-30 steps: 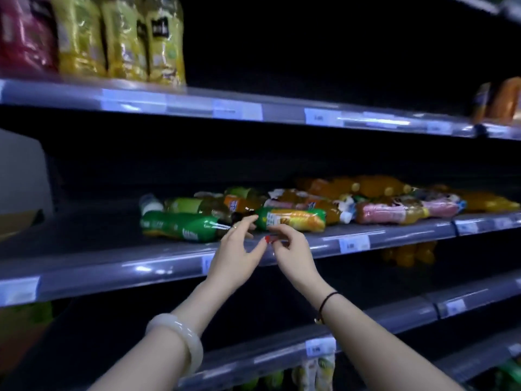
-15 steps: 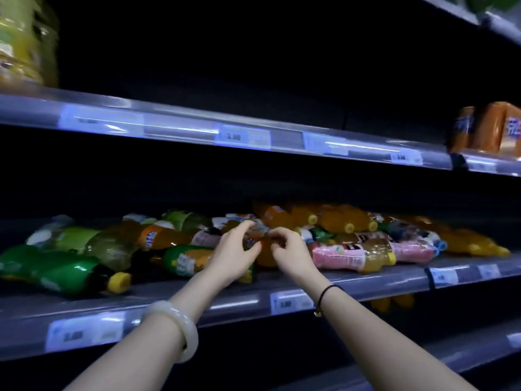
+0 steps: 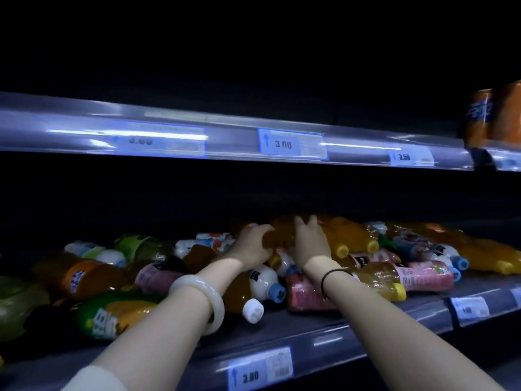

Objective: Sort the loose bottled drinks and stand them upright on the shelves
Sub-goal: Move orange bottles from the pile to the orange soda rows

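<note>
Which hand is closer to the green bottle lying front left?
Left. The left hand grips a dark orange bottle up-right of that green-labelled plastic bottle; the right hand lies farther right.

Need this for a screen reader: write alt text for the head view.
The left hand grips a brown bottle, the right hand open beside it, amid bottled drinks heaped on their sides on a dim store shelf.

The loose bottles lay on their sides in a jumbled heap along the lower shelf, most caps pointing forward. A green-labelled bottle lay at front left and a pink-labelled bottle at front right. An amber bottle topped the heap, gripped by the left hand. Upright orange bottles stood at the right end of the upper shelf.
</note>
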`<action>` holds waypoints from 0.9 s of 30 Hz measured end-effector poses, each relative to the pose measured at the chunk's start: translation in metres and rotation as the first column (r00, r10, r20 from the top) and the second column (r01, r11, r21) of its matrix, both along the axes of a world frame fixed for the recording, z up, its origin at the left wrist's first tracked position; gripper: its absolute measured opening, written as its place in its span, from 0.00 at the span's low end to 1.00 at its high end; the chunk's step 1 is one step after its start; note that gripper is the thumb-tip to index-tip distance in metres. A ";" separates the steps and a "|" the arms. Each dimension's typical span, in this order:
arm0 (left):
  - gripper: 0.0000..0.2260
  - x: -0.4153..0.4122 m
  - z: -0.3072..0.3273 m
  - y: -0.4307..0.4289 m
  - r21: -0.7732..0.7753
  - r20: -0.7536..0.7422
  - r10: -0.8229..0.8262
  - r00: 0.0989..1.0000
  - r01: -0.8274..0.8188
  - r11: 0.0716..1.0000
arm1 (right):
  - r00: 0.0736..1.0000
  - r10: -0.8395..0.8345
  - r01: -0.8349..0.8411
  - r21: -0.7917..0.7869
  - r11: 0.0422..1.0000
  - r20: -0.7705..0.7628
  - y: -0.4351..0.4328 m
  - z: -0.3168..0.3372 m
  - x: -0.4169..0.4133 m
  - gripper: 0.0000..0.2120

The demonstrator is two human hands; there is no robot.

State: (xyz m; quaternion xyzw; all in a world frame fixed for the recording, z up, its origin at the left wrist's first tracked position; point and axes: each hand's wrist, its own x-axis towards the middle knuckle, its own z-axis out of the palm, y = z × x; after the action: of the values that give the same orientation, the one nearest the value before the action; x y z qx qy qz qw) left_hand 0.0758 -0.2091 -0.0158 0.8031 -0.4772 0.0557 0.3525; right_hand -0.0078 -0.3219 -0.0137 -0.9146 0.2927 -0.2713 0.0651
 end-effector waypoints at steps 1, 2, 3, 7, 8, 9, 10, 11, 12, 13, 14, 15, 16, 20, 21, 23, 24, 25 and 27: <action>0.21 0.002 0.000 -0.007 -0.008 -0.020 -0.018 1.000 0.018 1.000 | 1.000 0.007 -0.006 0.041 0.999 -0.019 -0.006 -0.001 0.006 0.25; 0.21 0.004 0.000 -0.012 -0.012 -0.037 -0.029 0.999 0.028 1.000 | 0.998 0.027 -0.023 0.098 0.995 -0.048 -0.010 -0.002 0.010 0.25; 0.22 0.005 0.000 -0.018 -0.014 -0.050 -0.031 0.998 0.030 0.999 | 0.996 0.056 -0.045 0.150 0.988 -0.071 -0.015 -0.004 0.012 0.24; 0.27 0.005 0.001 -0.038 -0.030 -0.042 -0.010 0.999 0.009 1.000 | 0.989 0.124 -0.134 0.148 0.980 0.075 -0.028 -0.007 0.010 0.15; 0.28 0.004 0.000 -0.043 -0.042 -0.022 0.003 1.000 -0.004 0.999 | 0.978 0.156 -0.173 0.125 0.977 0.136 -0.029 -0.007 0.008 0.14; 0.30 0.003 0.000 -0.048 -0.059 0.004 0.027 1.000 -0.027 0.998 | 0.962 0.191 -0.214 0.102 0.972 0.196 -0.029 -0.006 0.005 0.14; 0.31 0.002 -0.001 -0.054 -0.071 0.038 0.068 0.997 -0.065 0.995 | 0.941 0.225 -0.252 0.078 0.965 0.252 -0.029 -0.005 0.003 0.15; 0.32 0.002 -0.003 -0.059 -0.080 0.067 0.109 0.992 -0.103 0.991 | 0.919 0.258 -0.285 0.051 0.957 0.298 -0.028 -0.005 0.000 0.15; 0.32 0.000 -0.004 -0.062 -0.099 0.080 0.140 0.987 -0.132 0.986 | 0.894 0.291 -0.319 0.028 0.947 0.341 -0.026 -0.004 -0.003 0.16; 0.31 -0.003 -0.005 -0.066 -0.135 0.068 0.159 0.985 -0.149 0.980 | 0.869 0.323 -0.354 0.013 0.935 0.376 -0.026 -0.002 -0.006 0.18; 0.29 -0.005 -0.005 -0.068 -0.190 0.041 0.167 0.985 -0.157 0.969 | 0.844 0.358 -0.394 0.009 0.919 0.399 -0.026 0.000 -0.010 0.20; 0.26 -0.007 -0.005 -0.070 -0.250 0.026 0.168 0.986 -0.156 0.956 | 0.827 0.392 -0.433 0.013 0.901 0.404 -0.028 0.002 -0.015 0.21; 0.24 -0.010 -0.005 -0.071 -0.299 0.032 0.173 0.984 -0.156 0.941 | 0.816 0.426 -0.473 0.028 0.881 0.391 -0.032 0.005 -0.019 0.21; 0.28 -0.018 -0.006 -0.071 -0.440 0.039 0.175 0.984 -0.140 0.887 | 0.710 0.522 -0.634 0.108 0.765 0.472 -0.068 0.018 -0.044 0.14; 0.29 -0.020 -0.003 -0.070 -0.471 0.004 0.167 0.986 -0.146 0.870 | 0.698 0.491 -0.629 0.119 0.768 0.522 -0.080 0.022 -0.049 0.14; 0.30 -0.028 0.003 -0.070 -0.479 -0.024 0.162 0.987 -0.153 0.864 | 0.804 0.449 -0.505 0.050 0.861 0.391 -0.105 0.031 -0.056 0.23; 0.30 -0.032 0.005 -0.071 -0.469 -0.004 0.161 0.987 -0.144 0.872 | 0.900 0.407 -0.410 -0.014 0.912 0.154 -0.113 0.033 -0.059 0.28; 0.30 -0.034 0.007 -0.072 -0.457 0.013 0.158 0.987 -0.134 0.879 | 0.936 0.337 -0.345 -0.074 0.936 -0.101 -0.117 0.034 -0.060 0.31; 0.31 -0.037 0.007 -0.073 -0.452 0.003 0.156 0.988 -0.137 0.882 | 0.874 0.249 -0.321 -0.113 0.940 -0.417 -0.118 0.034 -0.059 0.37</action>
State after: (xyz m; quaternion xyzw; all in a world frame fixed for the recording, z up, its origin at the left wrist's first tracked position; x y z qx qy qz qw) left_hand 0.0384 -0.2820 -0.0092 0.7322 -0.3962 0.2068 0.5140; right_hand -0.0670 -0.4400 0.0202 -0.9856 0.1360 -0.0930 -0.0382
